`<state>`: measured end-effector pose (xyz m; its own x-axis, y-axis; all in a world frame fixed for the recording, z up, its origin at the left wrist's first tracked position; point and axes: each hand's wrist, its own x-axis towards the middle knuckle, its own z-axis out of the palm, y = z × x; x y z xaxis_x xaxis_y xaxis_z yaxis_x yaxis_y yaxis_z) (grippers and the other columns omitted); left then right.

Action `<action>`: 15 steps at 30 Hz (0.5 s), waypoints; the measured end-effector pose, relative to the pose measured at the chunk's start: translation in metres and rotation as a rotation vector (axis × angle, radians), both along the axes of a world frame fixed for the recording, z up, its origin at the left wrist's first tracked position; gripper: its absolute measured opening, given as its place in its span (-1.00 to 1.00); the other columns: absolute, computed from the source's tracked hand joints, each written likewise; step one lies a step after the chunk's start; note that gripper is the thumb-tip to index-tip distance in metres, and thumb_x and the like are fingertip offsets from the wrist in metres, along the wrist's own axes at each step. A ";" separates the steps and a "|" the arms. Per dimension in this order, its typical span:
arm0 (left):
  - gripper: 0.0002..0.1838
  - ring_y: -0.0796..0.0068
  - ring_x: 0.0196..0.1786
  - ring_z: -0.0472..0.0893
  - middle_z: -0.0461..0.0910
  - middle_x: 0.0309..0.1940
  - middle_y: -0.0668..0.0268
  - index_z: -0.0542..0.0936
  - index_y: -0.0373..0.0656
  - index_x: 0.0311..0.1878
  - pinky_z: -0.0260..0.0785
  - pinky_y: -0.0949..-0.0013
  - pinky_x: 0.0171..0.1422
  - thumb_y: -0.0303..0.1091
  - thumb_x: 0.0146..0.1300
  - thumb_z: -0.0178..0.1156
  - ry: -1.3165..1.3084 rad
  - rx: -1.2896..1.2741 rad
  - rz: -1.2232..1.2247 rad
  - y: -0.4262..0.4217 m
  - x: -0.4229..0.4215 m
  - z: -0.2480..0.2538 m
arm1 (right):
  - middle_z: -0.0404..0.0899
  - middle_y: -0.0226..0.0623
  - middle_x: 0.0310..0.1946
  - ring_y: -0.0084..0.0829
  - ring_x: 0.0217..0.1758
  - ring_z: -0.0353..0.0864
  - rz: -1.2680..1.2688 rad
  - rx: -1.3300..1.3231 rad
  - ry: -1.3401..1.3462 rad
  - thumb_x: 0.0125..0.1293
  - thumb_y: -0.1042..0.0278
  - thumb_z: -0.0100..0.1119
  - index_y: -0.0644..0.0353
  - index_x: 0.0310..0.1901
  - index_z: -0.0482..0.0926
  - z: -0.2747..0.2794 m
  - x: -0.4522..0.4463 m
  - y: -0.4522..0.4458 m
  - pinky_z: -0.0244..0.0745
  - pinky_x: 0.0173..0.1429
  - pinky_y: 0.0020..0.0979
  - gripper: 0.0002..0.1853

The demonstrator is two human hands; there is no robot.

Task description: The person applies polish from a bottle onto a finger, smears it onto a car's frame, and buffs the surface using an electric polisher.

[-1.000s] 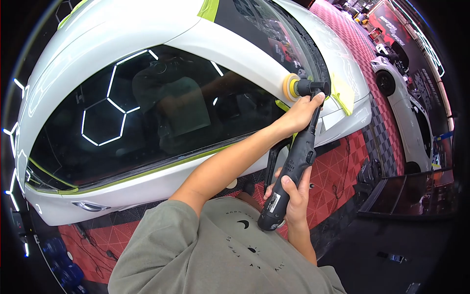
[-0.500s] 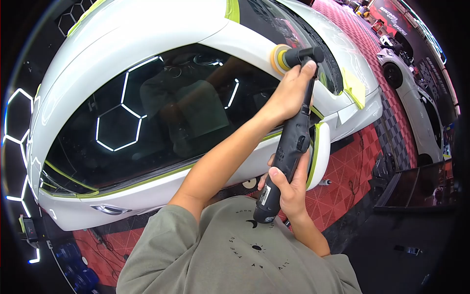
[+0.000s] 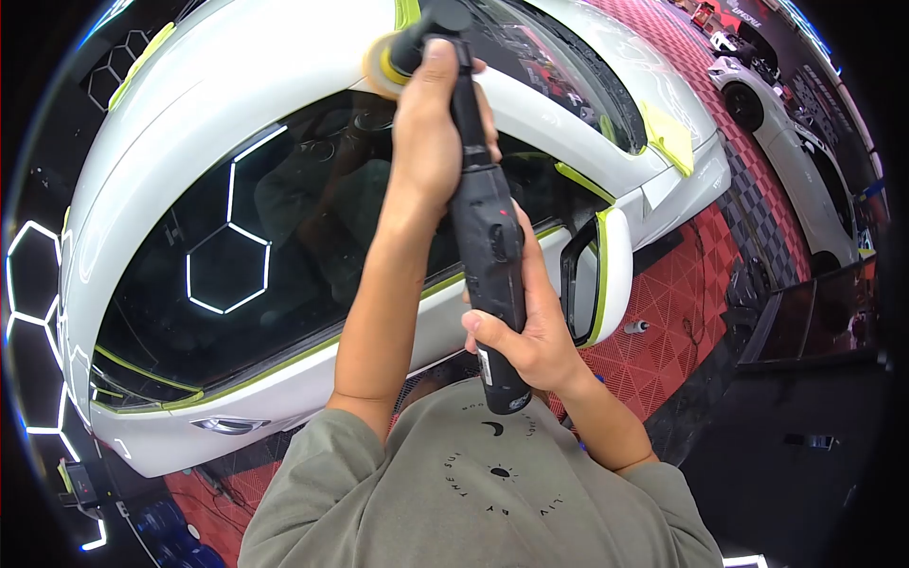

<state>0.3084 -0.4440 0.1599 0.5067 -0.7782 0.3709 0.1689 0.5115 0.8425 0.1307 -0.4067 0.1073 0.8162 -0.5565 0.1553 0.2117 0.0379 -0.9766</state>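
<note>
The left hand point(image 3: 431, 137), wrapped round the front of the polisher point(image 3: 488, 246), is nearer the pad point(image 3: 381, 68), just beyond it at the car roof point(image 3: 256, 71) edge, the right hand point(image 3: 532, 336) clasping the rear (long axis running away from the shirt point(image 3: 454, 521)).

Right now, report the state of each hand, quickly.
Left hand: closed, holding the polisher near its pad.
Right hand: closed, holding the same polisher nearer its rear end.
</note>
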 end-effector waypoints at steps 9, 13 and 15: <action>-0.36 0.45 -0.59 0.53 0.47 -0.54 0.24 0.46 -0.27 -0.13 0.43 0.38 -0.47 0.26 0.46 -0.09 -0.047 0.206 -0.211 -0.095 -0.063 -0.051 | 0.44 -0.24 -0.29 -0.46 -0.51 0.59 -0.319 0.195 -0.031 0.27 0.49 0.15 -0.08 0.56 -0.26 -0.041 -0.042 -0.026 0.61 -0.43 -0.42 -0.03; -0.35 0.42 -0.52 0.57 0.49 -0.43 0.17 0.45 -0.34 -0.15 0.46 0.35 -0.41 0.23 0.47 -0.08 -0.051 0.206 -0.226 -0.104 -0.065 -0.052 | 0.44 -0.24 -0.29 -0.48 -0.49 0.58 -0.309 0.197 -0.014 0.28 0.49 0.16 -0.08 0.56 -0.27 -0.035 -0.046 -0.032 0.61 -0.41 -0.41 -0.03; -0.38 0.51 -0.68 0.49 0.47 -0.67 0.32 0.49 -0.19 -0.15 0.40 0.45 -0.52 0.28 0.47 -0.12 -0.026 0.138 -0.180 -0.097 -0.053 -0.043 | 0.45 -0.24 -0.29 -0.50 -0.49 0.56 -0.274 0.162 -0.015 0.28 0.49 0.17 -0.08 0.57 -0.29 -0.024 -0.037 -0.030 0.60 -0.39 -0.42 -0.01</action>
<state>0.2550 -0.5413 0.1165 0.3466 -0.8994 0.2661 0.2241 0.3549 0.9076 0.0934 -0.4370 0.0838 0.6306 -0.7739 0.0578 0.2503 0.1323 -0.9591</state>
